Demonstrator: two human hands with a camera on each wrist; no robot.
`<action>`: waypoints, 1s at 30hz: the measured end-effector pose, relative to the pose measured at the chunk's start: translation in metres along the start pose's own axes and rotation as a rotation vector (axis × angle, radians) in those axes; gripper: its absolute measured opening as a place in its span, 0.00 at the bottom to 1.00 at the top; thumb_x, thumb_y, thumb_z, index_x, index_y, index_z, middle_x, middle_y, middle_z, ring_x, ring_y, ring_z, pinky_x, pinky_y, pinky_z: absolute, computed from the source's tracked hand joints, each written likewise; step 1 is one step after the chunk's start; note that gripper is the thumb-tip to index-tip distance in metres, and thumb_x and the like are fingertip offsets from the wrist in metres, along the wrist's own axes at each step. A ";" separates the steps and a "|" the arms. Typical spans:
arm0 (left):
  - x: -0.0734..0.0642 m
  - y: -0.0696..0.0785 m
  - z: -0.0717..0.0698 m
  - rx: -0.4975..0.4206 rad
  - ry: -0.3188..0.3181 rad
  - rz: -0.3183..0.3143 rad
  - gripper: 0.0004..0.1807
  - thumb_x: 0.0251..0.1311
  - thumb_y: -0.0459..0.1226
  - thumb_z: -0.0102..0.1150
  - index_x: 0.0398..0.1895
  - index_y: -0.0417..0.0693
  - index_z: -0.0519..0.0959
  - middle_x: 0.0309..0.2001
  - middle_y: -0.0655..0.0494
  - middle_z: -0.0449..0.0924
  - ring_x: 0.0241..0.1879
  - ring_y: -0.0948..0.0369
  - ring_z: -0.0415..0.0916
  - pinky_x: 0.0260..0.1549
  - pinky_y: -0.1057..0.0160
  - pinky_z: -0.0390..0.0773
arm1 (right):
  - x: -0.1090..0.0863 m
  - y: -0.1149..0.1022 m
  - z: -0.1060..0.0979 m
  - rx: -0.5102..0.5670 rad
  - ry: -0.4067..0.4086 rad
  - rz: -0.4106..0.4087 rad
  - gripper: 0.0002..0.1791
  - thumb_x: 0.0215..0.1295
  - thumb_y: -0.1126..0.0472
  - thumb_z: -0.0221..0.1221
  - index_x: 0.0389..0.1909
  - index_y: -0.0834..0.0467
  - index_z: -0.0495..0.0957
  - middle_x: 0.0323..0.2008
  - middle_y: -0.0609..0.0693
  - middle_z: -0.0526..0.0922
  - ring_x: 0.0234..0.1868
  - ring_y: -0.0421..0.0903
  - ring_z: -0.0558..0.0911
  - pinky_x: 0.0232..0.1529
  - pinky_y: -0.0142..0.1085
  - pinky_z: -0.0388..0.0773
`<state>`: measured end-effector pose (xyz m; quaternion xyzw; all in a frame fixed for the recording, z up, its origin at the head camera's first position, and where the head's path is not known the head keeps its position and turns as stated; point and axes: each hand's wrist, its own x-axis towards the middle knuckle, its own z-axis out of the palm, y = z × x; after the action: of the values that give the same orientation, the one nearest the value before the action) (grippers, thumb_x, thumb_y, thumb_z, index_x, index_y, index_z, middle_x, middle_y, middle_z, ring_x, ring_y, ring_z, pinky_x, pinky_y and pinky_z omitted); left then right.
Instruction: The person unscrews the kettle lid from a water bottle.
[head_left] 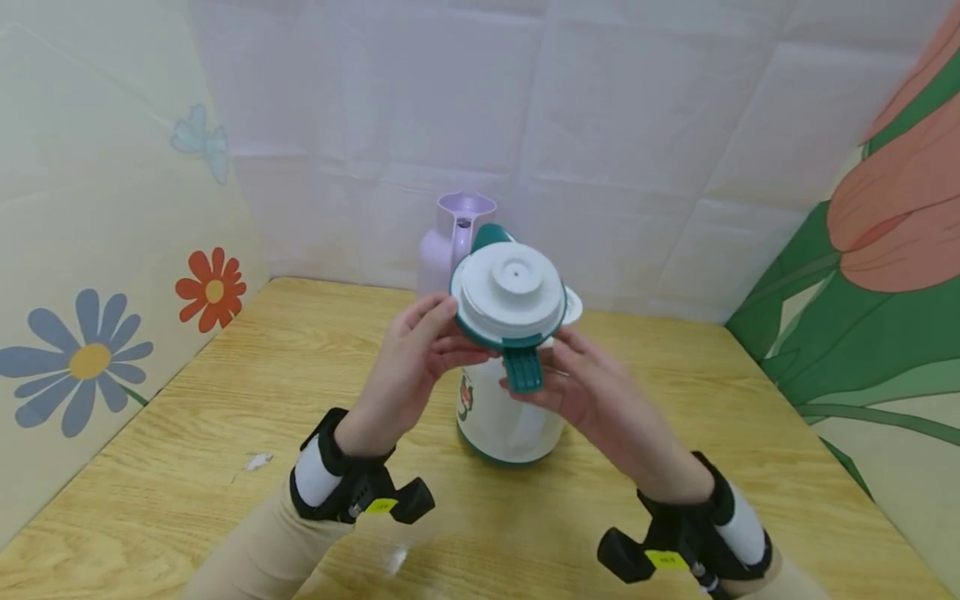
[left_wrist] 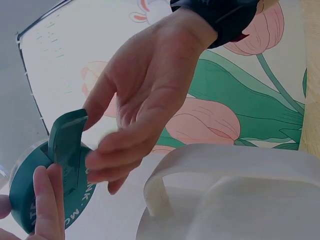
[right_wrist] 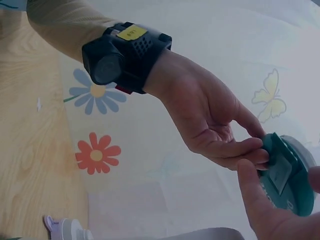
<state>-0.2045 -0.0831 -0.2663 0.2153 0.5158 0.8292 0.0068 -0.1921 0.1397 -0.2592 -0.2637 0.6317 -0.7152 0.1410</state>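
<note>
Both my hands hold up a round thermos lid [head_left: 513, 287] above a white thermos jug [head_left: 510, 425]. The lid's white stepped underside faces the head camera, and its green lever [head_left: 523, 371] points toward me. My left hand [head_left: 420, 358] grips the left edge, thumb on the white side and fingers on the green side. At the lever side, my right hand [head_left: 592, 375] pinches the lid between thumb and fingers. In the left wrist view, white lettering shows on the lid's green top [left_wrist: 30, 175]. The jug stands upright, its mouth hidden behind the lid; its white handle [left_wrist: 235, 160] shows.
Behind the white jug stands a lilac jug [head_left: 435, 254], partly hidden. White scraps [head_left: 258, 461] lie on the wooden table [head_left: 225, 400]. A white sheet [head_left: 637, 125] hangs at the back, with flower-patterned panels on both sides.
</note>
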 end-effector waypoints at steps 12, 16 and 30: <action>0.001 -0.014 -0.001 0.081 -0.065 0.015 0.26 0.74 0.45 0.53 0.61 0.31 0.69 0.43 0.58 0.85 0.36 0.65 0.85 0.46 0.59 0.84 | -0.013 0.022 0.005 -0.007 0.149 0.065 0.09 0.77 0.66 0.53 0.53 0.63 0.74 0.42 0.48 0.87 0.41 0.40 0.87 0.48 0.33 0.83; 0.003 -0.021 -0.002 0.150 -0.076 0.035 0.49 0.59 0.65 0.62 0.66 0.31 0.65 0.47 0.49 0.84 0.37 0.65 0.84 0.46 0.57 0.84 | -0.012 0.024 0.003 -0.019 0.187 0.054 0.07 0.76 0.68 0.53 0.51 0.63 0.74 0.40 0.47 0.88 0.37 0.39 0.87 0.44 0.32 0.83; -0.001 -0.055 0.016 0.470 -0.137 -0.094 0.17 0.73 0.32 0.50 0.57 0.26 0.73 0.54 0.33 0.79 0.50 0.55 0.80 0.54 0.58 0.80 | -0.009 0.017 -0.018 0.005 0.276 -0.200 0.08 0.73 0.70 0.56 0.44 0.55 0.81 0.37 0.49 0.89 0.31 0.40 0.85 0.37 0.30 0.82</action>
<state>-0.2096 -0.0436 -0.3078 0.2424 0.7024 0.6685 0.0301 -0.1968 0.1570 -0.2783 -0.2243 0.6138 -0.7567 -0.0183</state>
